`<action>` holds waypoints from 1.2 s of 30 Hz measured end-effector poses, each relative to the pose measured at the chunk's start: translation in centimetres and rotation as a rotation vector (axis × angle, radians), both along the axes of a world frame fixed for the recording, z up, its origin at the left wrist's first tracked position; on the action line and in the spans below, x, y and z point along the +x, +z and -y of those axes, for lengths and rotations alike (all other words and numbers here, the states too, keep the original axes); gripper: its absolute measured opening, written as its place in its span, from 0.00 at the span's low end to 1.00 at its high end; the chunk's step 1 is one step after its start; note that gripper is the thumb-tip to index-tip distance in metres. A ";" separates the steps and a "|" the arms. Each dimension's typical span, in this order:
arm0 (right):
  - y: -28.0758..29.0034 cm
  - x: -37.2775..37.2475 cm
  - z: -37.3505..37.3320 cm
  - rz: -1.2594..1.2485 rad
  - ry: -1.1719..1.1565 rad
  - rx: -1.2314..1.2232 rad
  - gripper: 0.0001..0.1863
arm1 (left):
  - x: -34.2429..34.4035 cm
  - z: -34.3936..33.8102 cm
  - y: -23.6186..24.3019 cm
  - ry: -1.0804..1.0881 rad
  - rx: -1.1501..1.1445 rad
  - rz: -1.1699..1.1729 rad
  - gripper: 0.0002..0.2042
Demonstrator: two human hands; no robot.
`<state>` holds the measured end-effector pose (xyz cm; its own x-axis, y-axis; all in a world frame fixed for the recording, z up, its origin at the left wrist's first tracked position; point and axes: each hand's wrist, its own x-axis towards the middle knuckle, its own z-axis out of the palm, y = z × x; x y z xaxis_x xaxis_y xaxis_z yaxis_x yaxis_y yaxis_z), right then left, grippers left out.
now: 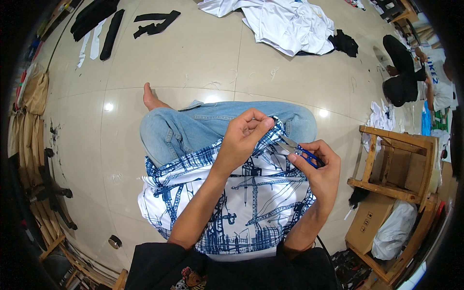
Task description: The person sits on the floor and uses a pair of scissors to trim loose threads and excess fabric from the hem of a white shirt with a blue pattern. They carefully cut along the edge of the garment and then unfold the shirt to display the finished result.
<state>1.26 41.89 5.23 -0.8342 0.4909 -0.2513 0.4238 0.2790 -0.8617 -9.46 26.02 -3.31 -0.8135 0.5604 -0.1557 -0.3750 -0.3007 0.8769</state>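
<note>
Across my lap lies a white fabric piece with a blue crane print [251, 208], its upper edge gathered over my jeans. My left hand [245, 135] pinches that edge between thumb and fingers and holds it up. In my right hand [319, 166] is a small pair of thread snips [302, 152] with blue handles. Their pointed metal blades are spread apart and lie against the printed fabric, just right of my left fingertips. Whether a thread is between the blades is too small to tell.
White garments [290, 26] lie on the tiled floor ahead, black fabric strips [157, 23] to their left. Thread scraps are scattered nearby. At right stand a wooden stool [360, 183] and a cardboard box [369, 222]. Another person [437, 77] sits at far right.
</note>
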 end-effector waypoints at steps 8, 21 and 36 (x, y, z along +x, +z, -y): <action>-0.2 -0.2 0.0 -0.021 0.016 -0.043 0.14 | 0.0 0.0 0.0 -0.015 -0.005 -0.016 0.08; -1.0 -0.3 -0.7 0.006 -0.003 -0.183 0.10 | 0.2 0.2 0.4 -0.043 -0.017 0.037 0.09; -0.4 -0.3 -0.3 -0.039 -0.023 -0.154 0.11 | 0.1 0.5 0.5 -0.101 -0.087 0.001 0.11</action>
<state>0.97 42.20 4.81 -0.8335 0.4684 -0.2930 0.3942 0.1325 -0.9094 -9.32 25.55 -2.81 -0.7533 0.6240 -0.2079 -0.4001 -0.1838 0.8978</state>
